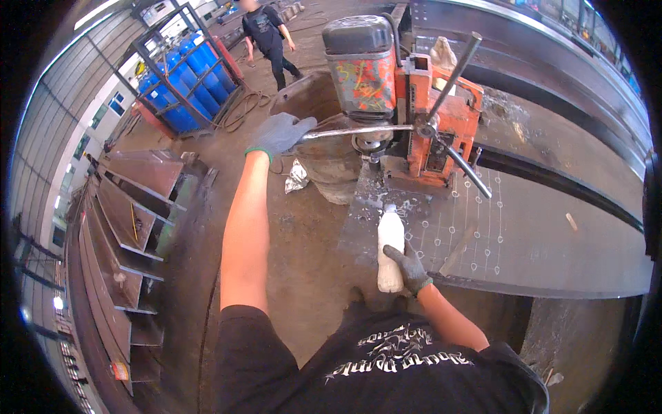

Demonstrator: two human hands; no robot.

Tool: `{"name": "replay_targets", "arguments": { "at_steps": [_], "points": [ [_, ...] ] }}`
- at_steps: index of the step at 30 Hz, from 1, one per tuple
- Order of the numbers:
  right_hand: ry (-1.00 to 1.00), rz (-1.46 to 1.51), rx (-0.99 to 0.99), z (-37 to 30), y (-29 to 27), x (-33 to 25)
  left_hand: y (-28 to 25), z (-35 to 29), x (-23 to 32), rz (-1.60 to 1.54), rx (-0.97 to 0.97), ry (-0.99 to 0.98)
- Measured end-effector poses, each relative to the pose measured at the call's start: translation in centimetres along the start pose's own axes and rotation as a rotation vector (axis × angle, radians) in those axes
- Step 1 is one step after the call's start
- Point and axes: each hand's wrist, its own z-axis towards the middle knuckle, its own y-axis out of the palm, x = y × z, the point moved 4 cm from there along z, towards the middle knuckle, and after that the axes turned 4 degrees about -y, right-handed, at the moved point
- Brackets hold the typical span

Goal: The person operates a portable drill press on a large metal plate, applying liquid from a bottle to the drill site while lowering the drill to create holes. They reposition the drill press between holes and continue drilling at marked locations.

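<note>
My left hand [277,134], in a grey glove with a green cuff, is stretched forward and closed round the outer end of a metal feed lever [358,130]. The lever belongs to an orange magnetic drill [441,131] with a dark, paint-marked motor [360,69], standing on a steel plate [552,241]. Under the motor, the chuck [373,146] sits above the plate's wet, chip-strewn edge. Close to my body, my right hand [413,270], also gloved, grips a plastic bottle [390,241] of whitish liquid. Its narrow top points toward the drill.
Chalk circles and lines [476,234] mark the plate. Behind the lever stands a large rusty drum [324,103], with crumpled foil [297,177] beside it. Steel beams [131,214] lie at left. Blue gas cylinders [186,83] fill a rack; another person [265,38] walks nearby.
</note>
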Motion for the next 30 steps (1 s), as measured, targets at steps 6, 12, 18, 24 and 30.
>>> {"name": "replay_targets", "arguments": {
  "at_steps": [6, 12, 18, 24, 30],
  "points": [
    [0.01, -0.03, -0.003, -0.6, 0.4, -0.1, 0.2, -0.3, -0.2, -0.016, 0.0, 0.031],
    [0.097, -0.06, -0.003, -0.9, 0.0, 0.6, 0.6, -0.1, 0.0, -0.022, 0.006, 0.027],
    [0.211, -0.04, 0.031, -1.9, 0.4, 0.1, 1.1, 0.5, -1.4, -0.022, -0.002, -0.007],
    [0.158, -0.091, 0.004, -0.9, -0.9, 1.6, 0.5, -0.6, 0.6, -0.052, -0.087, -0.076],
    [0.115, -0.127, -0.013, -1.9, 1.2, -1.1, 0.6, 0.0, -0.7, -0.036, -0.018, -0.062]
  ]
}}
